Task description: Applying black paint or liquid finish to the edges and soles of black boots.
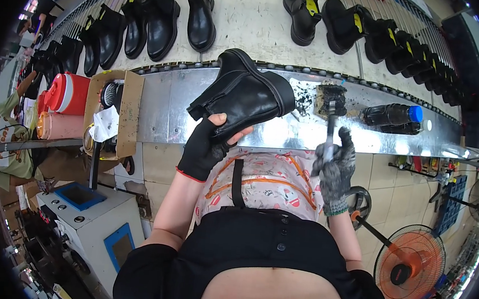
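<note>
My left hand (pixel 201 149), in a black glove with bare fingertips, grips a black ankle boot (pixel 249 97) by its upper. The boot is tilted on its side above the metal ledge (pixel 166 113), its sole turned to the right. My right hand (pixel 336 168), in a grey glove with dark stains, closes around the pale handle of a brush (pixel 330 133). The brush's tip touches a black-smeared pad (pixel 324 93) on the ledge. Black smudges spread over the metal left of the pad. Motion blurs part of the right hand.
Black boots stand in rows on a conveyor (pixel 244 23) beyond the ledge. A dark bottle with a blue cap (pixel 391 114) lies right of the pad. At left are a cardboard box (pixel 131 115) and a red jug (pixel 69 94). An orange fan (pixel 410 264) stands at lower right.
</note>
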The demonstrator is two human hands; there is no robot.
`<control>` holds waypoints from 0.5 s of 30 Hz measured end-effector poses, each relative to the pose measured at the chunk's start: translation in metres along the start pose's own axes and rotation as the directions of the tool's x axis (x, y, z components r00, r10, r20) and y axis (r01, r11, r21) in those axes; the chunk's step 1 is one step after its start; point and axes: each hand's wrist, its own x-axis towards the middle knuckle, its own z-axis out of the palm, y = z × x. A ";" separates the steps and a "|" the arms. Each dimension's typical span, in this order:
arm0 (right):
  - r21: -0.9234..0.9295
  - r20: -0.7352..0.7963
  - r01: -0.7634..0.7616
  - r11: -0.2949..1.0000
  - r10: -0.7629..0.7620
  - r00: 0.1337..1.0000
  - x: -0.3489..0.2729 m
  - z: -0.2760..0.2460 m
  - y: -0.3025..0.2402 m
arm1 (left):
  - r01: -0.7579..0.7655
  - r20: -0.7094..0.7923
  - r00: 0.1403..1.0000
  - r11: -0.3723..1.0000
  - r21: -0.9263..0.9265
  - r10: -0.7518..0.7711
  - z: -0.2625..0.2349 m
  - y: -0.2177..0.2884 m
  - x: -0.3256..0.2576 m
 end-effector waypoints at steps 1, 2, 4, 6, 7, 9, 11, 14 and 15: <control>-0.085 -0.103 0.007 0.996 -0.016 0.995 0.010 -0.008 0.013 | -0.018 0.016 1.000 0.999 0.035 0.017 0.000 0.004 0.007; -0.098 -0.174 0.048 0.994 -0.065 0.983 0.021 -0.016 0.030 | -0.021 0.020 1.000 0.999 0.042 0.020 -0.002 0.008 0.018; -0.270 -0.194 0.003 0.963 -0.058 0.979 0.039 -0.051 0.075 | -0.042 0.058 0.998 0.980 0.193 0.031 -0.006 0.020 0.052; -0.044 -0.200 -0.057 0.997 0.047 0.979 0.038 -0.046 0.083 | -0.051 0.081 0.996 0.933 0.356 0.024 0.007 0.046 0.079; 0.103 -0.187 -0.124 0.987 0.141 0.972 0.044 -0.061 0.102 | -0.096 0.066 0.995 0.936 0.338 0.078 0.020 0.051 0.101; 0.026 -0.250 -0.160 0.987 0.161 0.955 0.048 -0.050 0.106 | -0.128 0.116 0.989 0.915 0.382 0.090 0.013 0.078 0.156; 0.273 -0.183 -0.203 0.940 0.258 0.949 0.053 -0.068 0.118 | -0.136 0.106 0.990 0.859 0.494 0.095 0.030 0.102 0.203; 0.392 -0.107 -0.241 0.888 0.304 0.947 0.049 -0.071 0.124 | -0.180 0.030 0.978 0.774 0.607 0.204 0.051 0.118 0.263; 0.431 -0.105 -0.240 0.870 0.312 0.944 0.049 -0.071 0.125 | -0.180 0.044 0.972 0.613 0.769 0.230 0.055 0.119 0.279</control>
